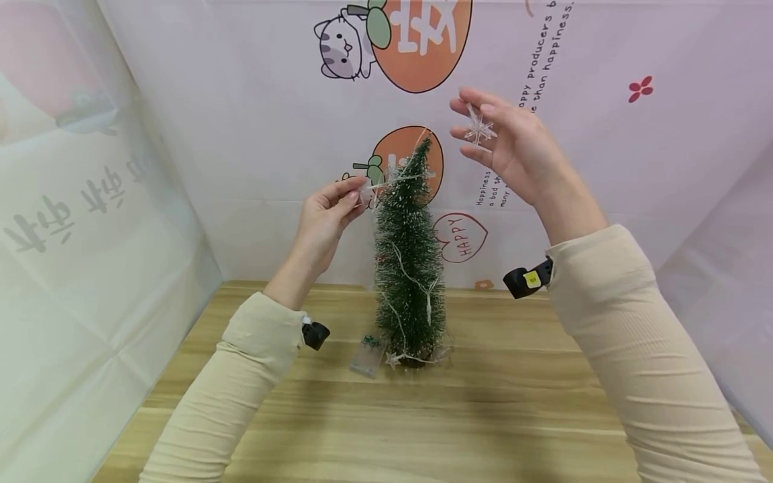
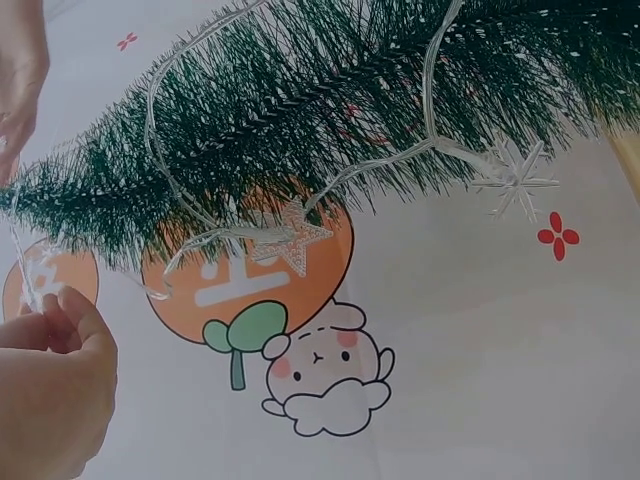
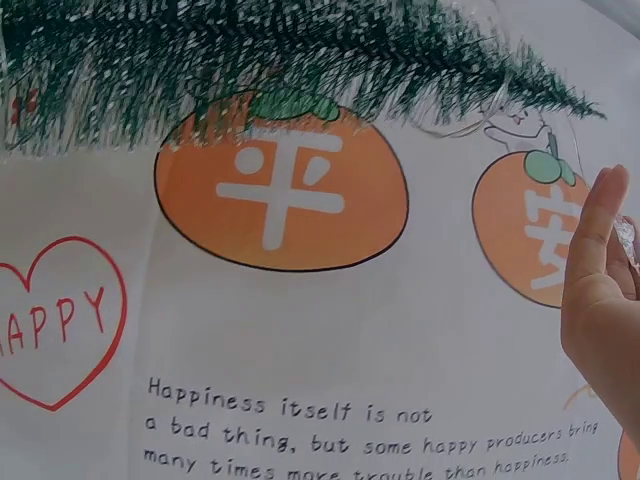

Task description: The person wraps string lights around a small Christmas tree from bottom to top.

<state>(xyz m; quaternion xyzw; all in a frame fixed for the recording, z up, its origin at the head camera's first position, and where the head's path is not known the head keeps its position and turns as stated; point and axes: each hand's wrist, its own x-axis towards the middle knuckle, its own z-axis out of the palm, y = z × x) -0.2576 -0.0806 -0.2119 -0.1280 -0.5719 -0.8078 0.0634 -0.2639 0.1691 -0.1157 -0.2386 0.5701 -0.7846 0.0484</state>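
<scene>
A small frosted Christmas tree [image 1: 410,235] stands upright, wound with a clear string of lights bearing star and snowflake covers. At the left of its upper part, my left hand [image 1: 326,218] pinches the light string between thumb and fingertips; what lies inside the pinch is mostly hidden. My right hand [image 1: 513,144] is raised to the right of the treetop and holds a clear snowflake light [image 1: 479,129] at the thumb and fingers. In the left wrist view, a star light [image 2: 295,240] and another snowflake light [image 2: 515,182] hang along the tree's side.
A clear flat box [image 1: 367,357] with something green at its top lies on the wooden table [image 1: 483,416], left of the tree's base. A star light [image 1: 393,361] rests by the base. Behind the tree is a printed backdrop cloth [image 1: 253,134].
</scene>
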